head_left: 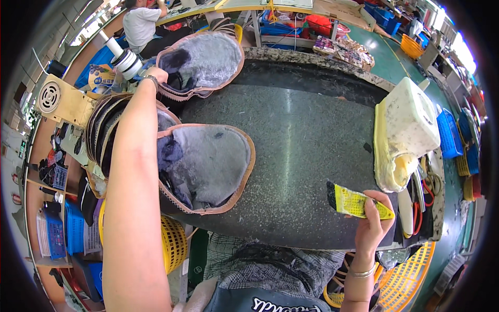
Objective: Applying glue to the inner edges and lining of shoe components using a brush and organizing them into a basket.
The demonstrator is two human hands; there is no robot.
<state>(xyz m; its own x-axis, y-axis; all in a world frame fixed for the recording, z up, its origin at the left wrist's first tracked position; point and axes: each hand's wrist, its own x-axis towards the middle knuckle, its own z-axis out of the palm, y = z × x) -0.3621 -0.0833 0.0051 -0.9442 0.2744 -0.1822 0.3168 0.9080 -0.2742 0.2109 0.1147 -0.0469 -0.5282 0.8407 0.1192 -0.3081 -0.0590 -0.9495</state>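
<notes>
My right hand [375,216] is closed round the handle of a brush [353,202] with a yellow-green, hole-patterned handle and dark bristles, over the near right part of the dark work surface [291,151]. At the far left, my stretched left hand [155,75] is closed at the rim of a grey fur-lined shoe upper [210,57]; its fingers are partly hidden. A second fur-lined upper [215,161] with a tan edge lies nearer, right of my left forearm. Behind that forearm stand several stacked dark uppers [101,127].
At the right stands a whitish container [410,117] smeared with yellow residue, beside red-handled scissors [417,208]. A cream machine [62,101] is at left. Yellow baskets [174,244] stand below the table edge. Another person [140,23] sits at the far left.
</notes>
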